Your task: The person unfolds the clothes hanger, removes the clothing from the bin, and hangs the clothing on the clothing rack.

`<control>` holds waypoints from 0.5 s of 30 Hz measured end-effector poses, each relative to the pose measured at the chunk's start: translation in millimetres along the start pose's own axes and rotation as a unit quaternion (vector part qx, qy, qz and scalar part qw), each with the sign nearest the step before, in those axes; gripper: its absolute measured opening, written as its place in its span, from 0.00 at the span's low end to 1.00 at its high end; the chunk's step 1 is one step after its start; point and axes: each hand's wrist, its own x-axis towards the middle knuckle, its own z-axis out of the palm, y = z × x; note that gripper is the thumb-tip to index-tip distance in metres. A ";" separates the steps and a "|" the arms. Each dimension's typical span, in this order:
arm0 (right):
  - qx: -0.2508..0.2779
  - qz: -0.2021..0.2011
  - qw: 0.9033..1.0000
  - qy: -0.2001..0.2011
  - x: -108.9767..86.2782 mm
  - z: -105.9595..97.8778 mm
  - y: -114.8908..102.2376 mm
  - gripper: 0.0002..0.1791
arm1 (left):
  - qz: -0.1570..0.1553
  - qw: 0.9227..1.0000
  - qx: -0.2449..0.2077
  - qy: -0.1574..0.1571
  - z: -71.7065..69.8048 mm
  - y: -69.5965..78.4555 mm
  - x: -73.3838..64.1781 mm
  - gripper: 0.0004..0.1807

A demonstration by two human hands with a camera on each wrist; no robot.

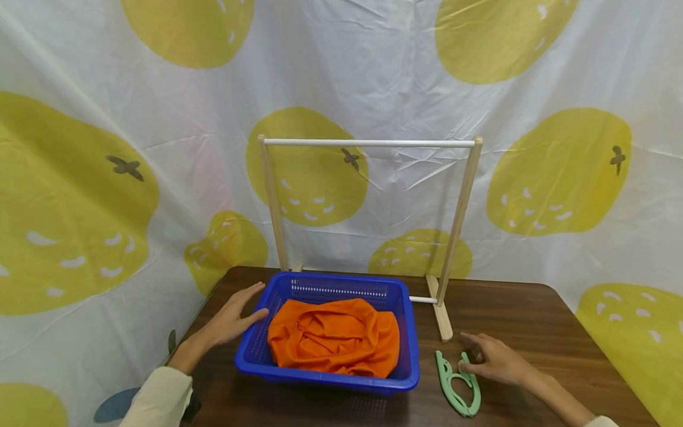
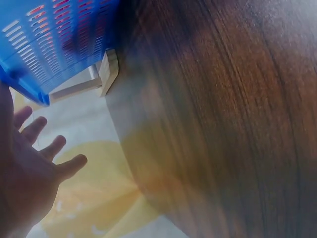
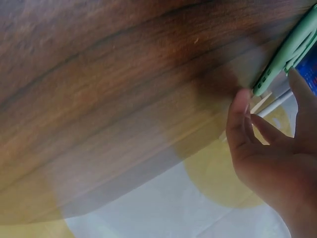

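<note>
A blue plastic basket point(image 1: 326, 378) stands on the table with a bunched orange cloth point(image 1: 341, 338) inside. At its left side is my left hand point(image 1: 235, 317), thumb over the rim and fingers spread; whether it touches the rim I cannot tell. The left wrist view shows those fingers point(image 2: 52, 148) apart, below the basket wall point(image 2: 64, 44). Right of the basket lies a folded green clothes hanger point(image 1: 460, 400). My right hand point(image 1: 501, 359) is at its upper end, thumb near one arm, fingers loosely bent. In the right wrist view the hanger point(image 3: 285, 59) lies between thumb and fingertips, not gripped.
Behind the basket stands a rack with wooden posts point(image 1: 458, 228) and a white top bar point(image 1: 368, 143); its right foot point(image 1: 441, 320) reaches towards the hanger. The dark wooden table point(image 1: 512, 308) ends near a fruit-printed curtain point(image 1: 405, 196) at the back and sides.
</note>
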 end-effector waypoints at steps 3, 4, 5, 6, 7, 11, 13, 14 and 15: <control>0.035 -0.014 0.999 -0.003 -0.6 1.9 1.5 0.43 | 0.004 1.000 -0.007 0.000 1.3 0.2 -1.0 0.36; 0.052 -0.012 0.999 -0.008 -0.7 2.4 2.0 0.43 | 0.006 1.000 -0.009 0.000 1.7 0.4 -0.9 0.36; 0.072 -0.008 0.997 -0.014 -0.9 2.8 2.5 0.43 | 0.009 1.000 -0.010 -0.002 2.1 0.7 -0.8 0.35; 0.091 0.000 0.996 -0.019 -1.0 3.1 2.8 0.43 | 0.010 1.000 -0.012 -0.004 2.5 0.9 -0.6 0.34; 0.111 0.006 0.993 -0.024 -1.1 3.4 3.3 0.43 | 0.013 1.000 -0.011 -0.006 2.8 1.0 -0.3 0.34; 0.165 0.026 0.985 -0.041 -0.7 4.1 5.6 0.43 | 0.022 1.000 -0.012 -0.006 3.5 1.3 0.3 0.32; 0.172 0.026 0.984 -0.042 -0.3 3.9 6.5 0.42 | 0.024 1.000 -0.014 -0.003 3.7 1.4 0.2 0.32; 0.174 0.025 0.983 -0.043 -0.2 3.5 6.5 0.41 | 0.025 1.000 -0.015 0.000 3.7 1.6 0.1 0.32; 0.174 0.024 0.984 -0.042 -0.3 3.1 6.5 0.40 | 0.026 1.000 -0.016 0.001 3.7 1.9 0.1 0.32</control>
